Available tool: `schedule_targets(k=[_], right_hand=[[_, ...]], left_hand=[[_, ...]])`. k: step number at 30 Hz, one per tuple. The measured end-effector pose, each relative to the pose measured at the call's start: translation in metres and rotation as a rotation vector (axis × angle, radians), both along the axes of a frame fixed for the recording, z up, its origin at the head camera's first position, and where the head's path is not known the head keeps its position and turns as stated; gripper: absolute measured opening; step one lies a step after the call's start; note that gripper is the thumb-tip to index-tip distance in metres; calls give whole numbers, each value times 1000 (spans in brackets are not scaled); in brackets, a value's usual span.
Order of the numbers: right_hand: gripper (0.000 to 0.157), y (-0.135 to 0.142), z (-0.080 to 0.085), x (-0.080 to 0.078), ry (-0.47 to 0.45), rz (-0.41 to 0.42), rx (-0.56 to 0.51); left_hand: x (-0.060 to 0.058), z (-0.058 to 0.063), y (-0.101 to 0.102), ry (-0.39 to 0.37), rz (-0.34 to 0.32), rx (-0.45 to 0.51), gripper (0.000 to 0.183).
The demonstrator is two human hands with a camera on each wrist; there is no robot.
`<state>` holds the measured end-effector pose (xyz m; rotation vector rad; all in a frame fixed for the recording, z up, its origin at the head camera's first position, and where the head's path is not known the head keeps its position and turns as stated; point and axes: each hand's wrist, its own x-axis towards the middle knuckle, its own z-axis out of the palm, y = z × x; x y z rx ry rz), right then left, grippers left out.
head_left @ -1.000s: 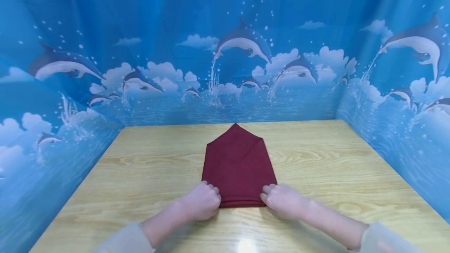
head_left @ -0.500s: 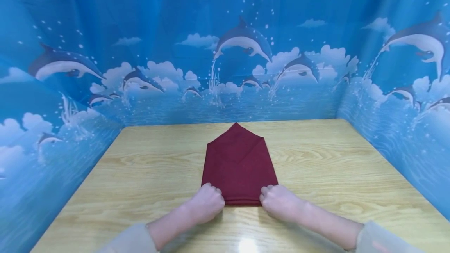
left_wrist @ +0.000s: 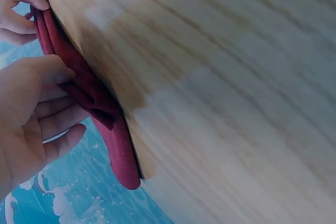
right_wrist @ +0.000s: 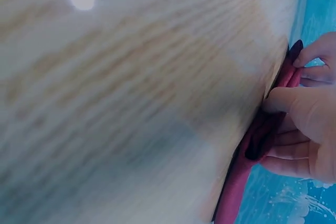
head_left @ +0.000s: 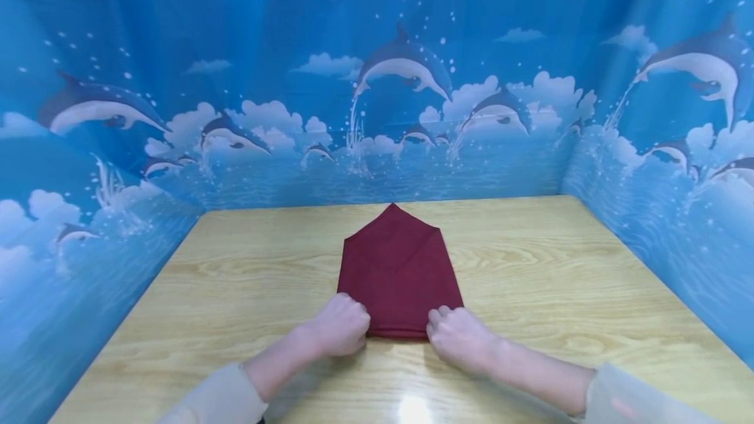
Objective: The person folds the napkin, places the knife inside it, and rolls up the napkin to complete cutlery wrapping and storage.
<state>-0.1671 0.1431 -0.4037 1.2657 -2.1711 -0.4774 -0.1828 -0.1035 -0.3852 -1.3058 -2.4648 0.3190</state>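
Observation:
A dark red folded cloth [head_left: 396, 273] lies flat on the wooden table, its pointed end away from me and its near edge turned over in a thick fold. My left hand [head_left: 341, 324] grips the near left corner. In the left wrist view its thumb presses on the fold, with the fingers [left_wrist: 60, 121] curled on the far side of it. At the near right corner my right hand [head_left: 459, 337] pinches the same fold. The right wrist view shows that thumb [right_wrist: 281, 99] over the edge and the fingers behind, partly hidden by cloth.
The light wood-grain table [head_left: 253, 280] is bordered at the back and both sides by blue curtains [head_left: 294, 169] printed with dolphins and clouds. A bright light reflection [head_left: 414, 409] shows on the near tabletop. Pale sleeves [head_left: 220, 398] cover both forearms.
Both hands have moved slightly away from me with the cloth's near edge, so the cloth looks a little shorter. The right hand has shifted a little to the left. The head view has tilted slightly.

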Motion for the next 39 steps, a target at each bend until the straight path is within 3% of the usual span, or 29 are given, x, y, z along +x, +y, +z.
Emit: schedule_targets(k=[7,10,18,27,30,34,39], right_hand=[[10,-1,-2,-4,29,23,-10],[12,0,0,-7,-7,27,-7],[13,4,13,-17,-332,-46,-68],[16,6,19,-30,-564,-81,-162],[17,6,19,-35,-634,-86,-193],[13,7,17,-41,-712,-110,-223],[9,6,17,-44,-736,-146,-256]], left_hand=[[-5,9,4,-153,41,-22,38],[-8,11,4,-218,54,-39,39],[-21,15,-1,-432,123,-5,43],[-27,20,-4,-600,225,70,44],[-28,19,-6,-603,252,87,43],[-28,16,-4,-545,299,101,40],[-23,10,1,-491,406,135,33]])
